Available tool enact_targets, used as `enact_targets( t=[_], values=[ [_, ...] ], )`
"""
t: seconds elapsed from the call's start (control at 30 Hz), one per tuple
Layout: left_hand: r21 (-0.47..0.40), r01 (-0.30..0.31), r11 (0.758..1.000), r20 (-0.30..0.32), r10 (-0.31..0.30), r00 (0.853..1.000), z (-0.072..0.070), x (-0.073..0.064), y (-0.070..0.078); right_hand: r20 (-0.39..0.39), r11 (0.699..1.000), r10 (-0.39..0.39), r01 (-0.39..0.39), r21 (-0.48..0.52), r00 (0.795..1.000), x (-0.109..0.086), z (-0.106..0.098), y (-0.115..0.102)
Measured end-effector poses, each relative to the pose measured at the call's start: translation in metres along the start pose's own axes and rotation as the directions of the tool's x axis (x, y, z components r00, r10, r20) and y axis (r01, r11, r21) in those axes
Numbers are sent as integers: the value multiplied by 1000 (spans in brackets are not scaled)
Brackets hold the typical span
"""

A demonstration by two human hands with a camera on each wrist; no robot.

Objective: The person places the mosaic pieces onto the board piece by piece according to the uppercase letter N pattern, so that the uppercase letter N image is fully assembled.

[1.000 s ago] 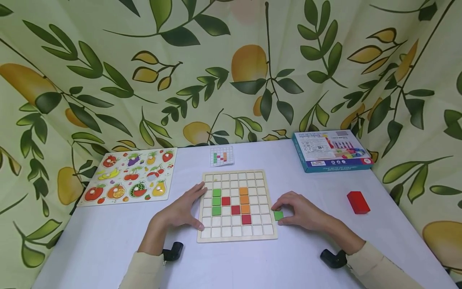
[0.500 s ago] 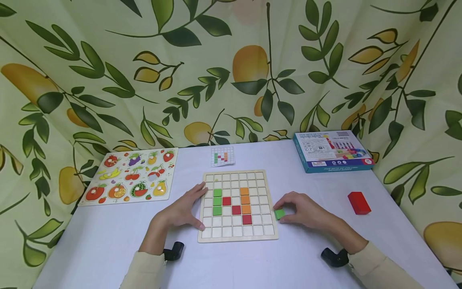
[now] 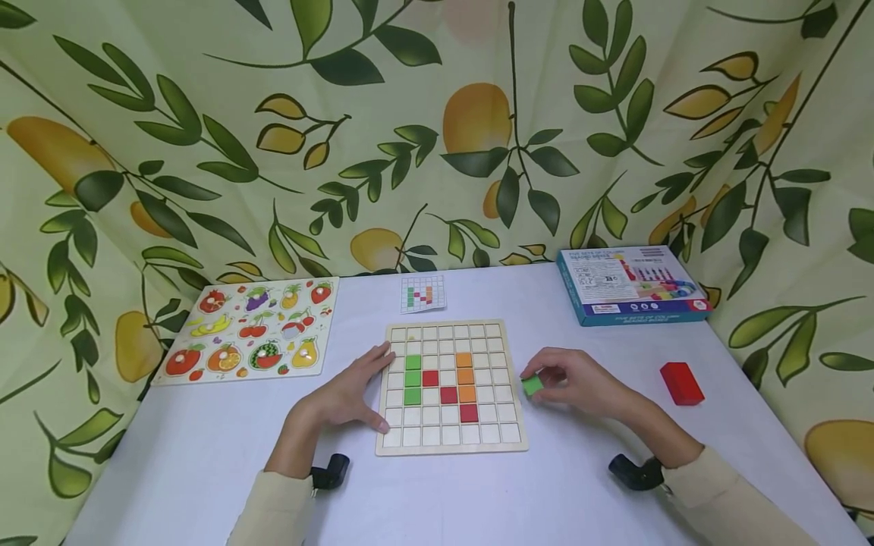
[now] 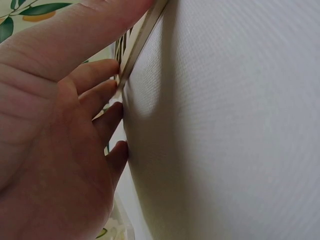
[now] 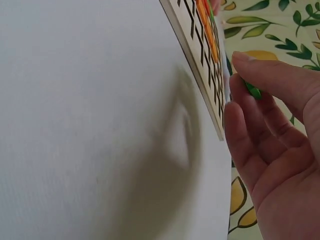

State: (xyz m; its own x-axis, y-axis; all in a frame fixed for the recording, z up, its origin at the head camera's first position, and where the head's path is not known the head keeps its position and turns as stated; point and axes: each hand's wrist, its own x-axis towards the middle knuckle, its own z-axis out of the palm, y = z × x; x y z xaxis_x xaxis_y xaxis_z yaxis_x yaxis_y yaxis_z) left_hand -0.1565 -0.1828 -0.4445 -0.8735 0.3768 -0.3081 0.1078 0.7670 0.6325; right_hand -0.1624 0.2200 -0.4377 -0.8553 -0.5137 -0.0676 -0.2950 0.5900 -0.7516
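A wooden grid board (image 3: 416, 449) lies mid-table in the head view. A column of green tiles (image 3: 413, 379), a diagonal of red tiles (image 3: 448, 395) and a column of orange tiles (image 3: 466, 377) sit in its cells. My left hand (image 3: 341, 394) rests against the board's left edge with thumb and fingers spread, and the left wrist view shows the fingertips touching that edge. Just beyond the right edge, my right hand (image 3: 580, 383) pinches a green square tile (image 3: 532, 385) between thumb and fingers. In the right wrist view the tile (image 5: 252, 90) is partly hidden by the thumb.
Behind the board lies a small printed pattern card (image 3: 423, 294). A fruit puzzle board (image 3: 329, 318) is at the left back, and a teal-edged box (image 3: 631, 285) at the right back. To the right stands a red block (image 3: 681, 383). A patterned curtain (image 3: 410, 152) hangs behind the table.
My right hand has picked the green tile up from the table, tilting and raising it slightly. My left hand has stayed at the board's edge.
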Motion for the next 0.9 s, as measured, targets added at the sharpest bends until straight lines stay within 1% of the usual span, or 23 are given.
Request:
enact_targets(
  t=[0.1,0.3,0.43,0.67,0.87,0.9],
  values=[
    [-3,4,1000,0,-4,1000,0,0,0,23,999,-28,27,43,999,4,5,-1],
    [8,19,1000,1,-19,1000,0,0,0,64,993,-53,46,107,997,15,21,-9],
    [11,28,1000,4,-28,1000,0,0,1,89,991,-73,62,118,993,23,34,-17],
    [7,50,999,4,-50,999,-1,0,3,115,984,-134,119,131,984,38,53,-36],
    [-5,40,999,3,-40,999,-1,1,1,123,982,-145,128,137,982,49,66,-54],
    [-7,37,999,3,-37,999,-1,1,1,122,981,-156,140,135,980,51,68,-57]
  ],
)
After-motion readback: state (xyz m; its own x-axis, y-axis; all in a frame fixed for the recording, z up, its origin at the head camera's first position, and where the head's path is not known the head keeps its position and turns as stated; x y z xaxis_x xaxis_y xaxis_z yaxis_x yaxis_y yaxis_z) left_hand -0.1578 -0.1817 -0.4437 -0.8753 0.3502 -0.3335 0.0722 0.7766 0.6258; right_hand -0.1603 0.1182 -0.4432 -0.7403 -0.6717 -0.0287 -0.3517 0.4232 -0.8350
